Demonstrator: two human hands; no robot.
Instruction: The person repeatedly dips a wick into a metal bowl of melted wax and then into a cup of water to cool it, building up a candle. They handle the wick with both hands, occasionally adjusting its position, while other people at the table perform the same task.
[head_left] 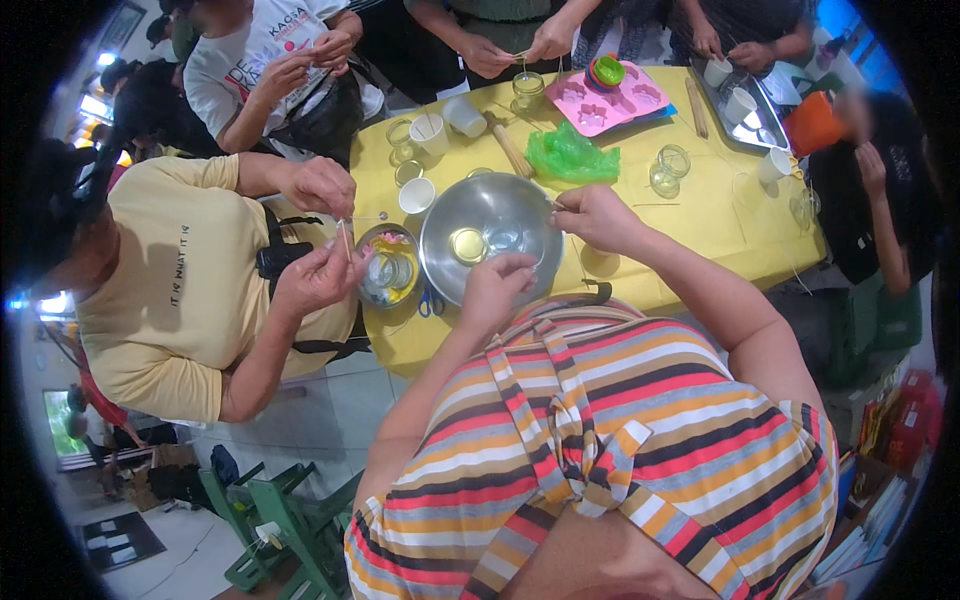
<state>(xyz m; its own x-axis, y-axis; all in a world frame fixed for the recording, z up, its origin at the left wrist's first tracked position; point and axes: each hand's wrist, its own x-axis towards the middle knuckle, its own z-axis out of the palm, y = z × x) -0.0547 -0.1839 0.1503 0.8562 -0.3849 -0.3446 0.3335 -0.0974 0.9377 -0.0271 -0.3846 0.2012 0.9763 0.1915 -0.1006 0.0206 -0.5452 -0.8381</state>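
In front of me is a large steel bowl (440, 250) with a gold jar lid (467, 245) and a small clear glass jar (505, 238) inside. My left hand (502, 287) is over the bowl's near rim, its fingers drawn together in a pinch. Higher up at the right rim, my right hand (600, 217) pinches with thumb and forefinger. Something thin and pale may run between the two hands, but it is too fine to make out. Beside the bowl on the left stands a smaller metal bowl (367, 238) holding a glass jar and colourful pieces.
Blue scissors (430, 303) lie by the bowls on the yellow tablecloth (720, 235). Beyond are a green plastic bag (572, 153), wooden sticks (508, 146), a white cup (417, 196), glass jars (668, 172) and a pink mould (610, 98). A co-worker in yellow (190, 280) works close on my left.
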